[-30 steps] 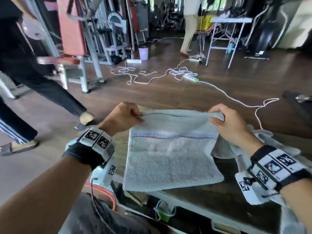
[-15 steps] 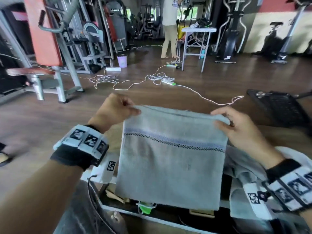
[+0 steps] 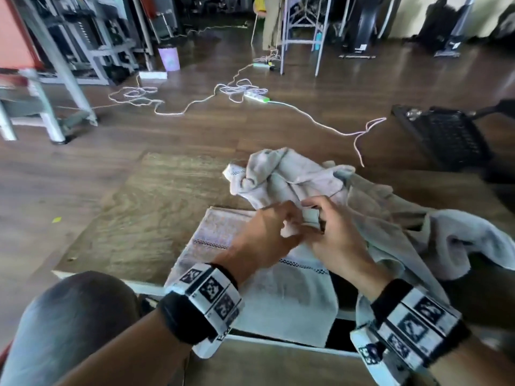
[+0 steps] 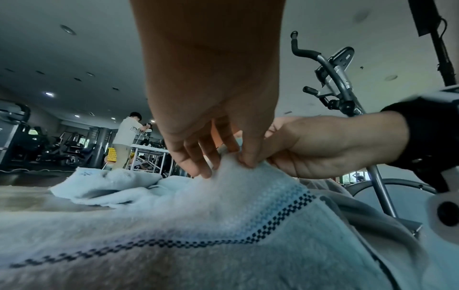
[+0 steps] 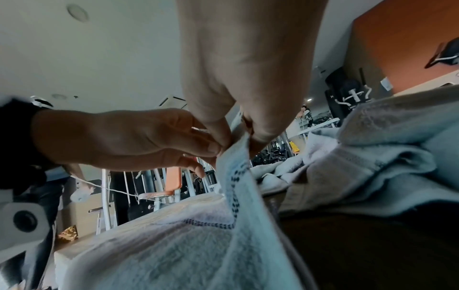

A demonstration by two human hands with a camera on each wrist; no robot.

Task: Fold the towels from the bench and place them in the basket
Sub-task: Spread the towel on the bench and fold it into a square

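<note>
A pale blue towel (image 3: pixel 289 296) with a dark checked stripe lies on the wooden bench (image 3: pixel 156 218) in front of me, its near part hanging over the edge. My left hand (image 3: pixel 278 227) and right hand (image 3: pixel 315 221) meet above its middle, and both pinch the same raised bit of its edge (image 4: pixel 238 162) (image 5: pixel 238 145). A crumpled towel (image 3: pixel 281 174) lies just beyond the hands. More grey towels (image 3: pixel 418 232) are heaped to the right. A black mesh basket (image 3: pixel 443 135) stands on the floor at the far right.
White cables and a power strip (image 3: pixel 256 97) trail over the floor beyond the bench. Gym machines (image 3: pixel 55 73) stand at the left. A white table (image 3: pixel 301 37) and a standing person (image 3: pixel 271 20) are at the back. My knee (image 3: pixel 69 316) is at lower left.
The towel, held up spread between my hands, has come down onto the bench. Both hands have moved together to its middle and pinch one spot.
</note>
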